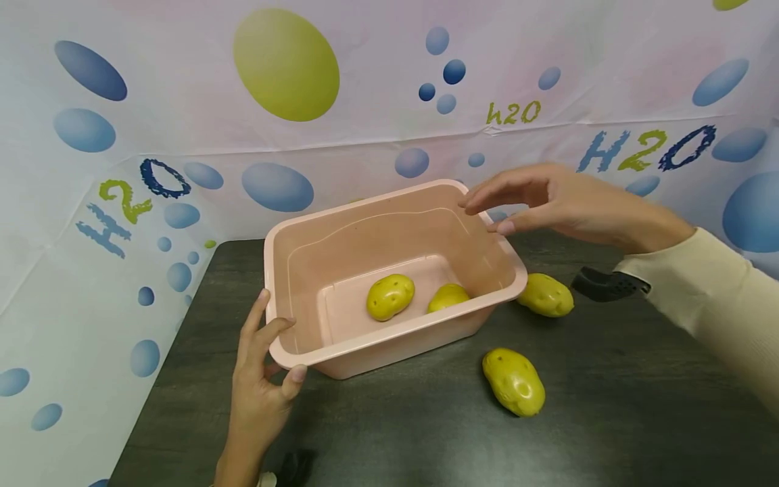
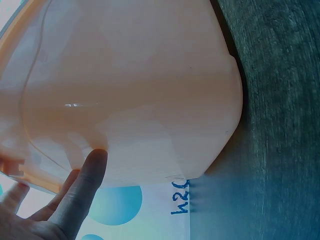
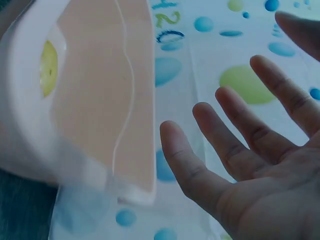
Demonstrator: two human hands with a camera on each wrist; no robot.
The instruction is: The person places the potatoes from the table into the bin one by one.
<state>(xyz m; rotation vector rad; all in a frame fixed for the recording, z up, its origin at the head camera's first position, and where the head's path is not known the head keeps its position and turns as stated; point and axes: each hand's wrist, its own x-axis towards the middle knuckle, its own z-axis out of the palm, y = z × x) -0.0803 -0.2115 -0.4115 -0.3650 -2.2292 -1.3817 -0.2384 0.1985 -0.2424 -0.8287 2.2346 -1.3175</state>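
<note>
A pink plastic basin (image 1: 389, 338) stands on the dark table with two yellow-green potatoes inside, a left one (image 1: 390, 297) and a right one (image 1: 448, 296) partly hidden by the front wall. Around its front left corner is my left hand (image 1: 262, 379), fingers fairly straight and spread, the thumb by the front rim and a fingertip over the left rim. The left wrist view shows a finger (image 2: 82, 192) against the basin wall; how firmly it touches, I cannot tell. My right hand (image 1: 560, 203) hovers by the right rim, its fingers (image 3: 185, 165) spread and holding nothing.
Another potato (image 1: 514, 382) lies on the table in front of the basin, and one more (image 1: 546, 295) sits close to its right side. Behind the table (image 1: 395, 433) hangs a white sheet (image 1: 377, 88) with blue and green dots and H2O lettering.
</note>
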